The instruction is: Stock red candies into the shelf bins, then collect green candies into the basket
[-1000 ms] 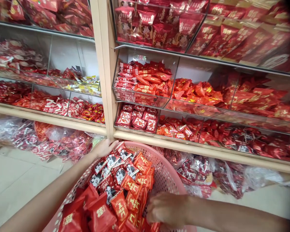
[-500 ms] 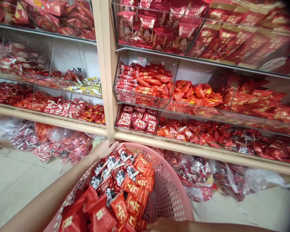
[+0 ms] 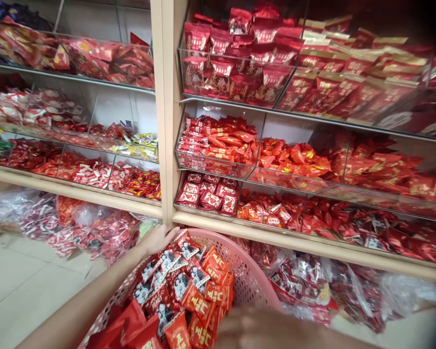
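Note:
A pink plastic basket [image 3: 263, 283] with perforated walls is in front of me, tilted toward me. My left hand [image 3: 159, 239] grips its far left rim, the fingers over the edge beside the packets. Inside lie small red candy packets [image 3: 180, 282] with black-and-white pictures, orange-red candy packets [image 3: 195, 299] with gold characters, and larger plain red packets [image 3: 132, 317] at the near left. Over the basket's near right side is my right hand [image 3: 252, 325], smeared by motion. Its fingers are not clear, nor whether anything is in them.
Wooden shelving [image 3: 167, 111] with clear-fronted bins of mostly red wrapped candy spans the view. The lowest shelf edge [image 3: 305, 253] runs just beyond the basket. Plastic bags of candy [image 3: 301, 281] lie on the tiled floor [image 3: 16, 271] under the shelves.
My right hand has risen from the bottom edge over the basket's near right side. The view has tilted up a little, so shelves and basket sit lower. My left hand keeps its hold.

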The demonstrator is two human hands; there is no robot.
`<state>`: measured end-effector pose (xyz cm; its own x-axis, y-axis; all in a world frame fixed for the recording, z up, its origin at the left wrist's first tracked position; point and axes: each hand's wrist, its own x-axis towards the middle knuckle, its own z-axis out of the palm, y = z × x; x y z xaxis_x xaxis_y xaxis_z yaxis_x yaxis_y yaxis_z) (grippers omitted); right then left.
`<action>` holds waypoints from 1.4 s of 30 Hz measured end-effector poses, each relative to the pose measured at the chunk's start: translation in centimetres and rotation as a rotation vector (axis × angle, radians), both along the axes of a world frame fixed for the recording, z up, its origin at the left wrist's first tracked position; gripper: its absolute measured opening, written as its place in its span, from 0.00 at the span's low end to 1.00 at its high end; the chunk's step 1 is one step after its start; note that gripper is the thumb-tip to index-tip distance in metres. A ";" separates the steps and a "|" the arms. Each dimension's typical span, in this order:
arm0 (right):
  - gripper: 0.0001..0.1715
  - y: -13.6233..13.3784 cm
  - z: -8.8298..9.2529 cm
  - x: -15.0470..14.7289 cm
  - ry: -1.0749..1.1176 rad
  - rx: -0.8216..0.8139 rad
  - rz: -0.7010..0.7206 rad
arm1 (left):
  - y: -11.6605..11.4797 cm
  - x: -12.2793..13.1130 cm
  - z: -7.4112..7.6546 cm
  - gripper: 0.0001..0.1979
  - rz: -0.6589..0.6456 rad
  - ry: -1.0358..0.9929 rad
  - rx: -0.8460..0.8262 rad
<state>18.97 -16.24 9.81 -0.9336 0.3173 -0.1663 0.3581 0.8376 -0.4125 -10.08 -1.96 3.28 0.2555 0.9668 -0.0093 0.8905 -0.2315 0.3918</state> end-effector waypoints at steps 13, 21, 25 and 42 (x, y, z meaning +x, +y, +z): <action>0.11 18.4 20.5 0.1 0.241 0.824 -0.608 | -0.3 -0.1 0.0 0.31 0.053 0.006 0.005; 0.21 22.4 21.5 -4.1 0.119 0.908 -0.655 | -0.4 -0.2 -0.1 0.31 0.057 0.027 0.034; 0.25 23.1 22.1 -5.2 0.060 0.877 -0.664 | -0.5 -0.1 0.2 0.30 0.054 0.018 0.029; 0.29 23.5 22.6 -6.2 -0.096 0.851 -0.745 | -0.4 -0.2 -0.4 0.31 0.077 0.053 0.052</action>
<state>12.75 7.29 32.36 -0.4598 0.8328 0.3082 0.8842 0.3974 0.2453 -10.33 -2.38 2.88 0.1813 0.9830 0.0296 0.9255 -0.1807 0.3328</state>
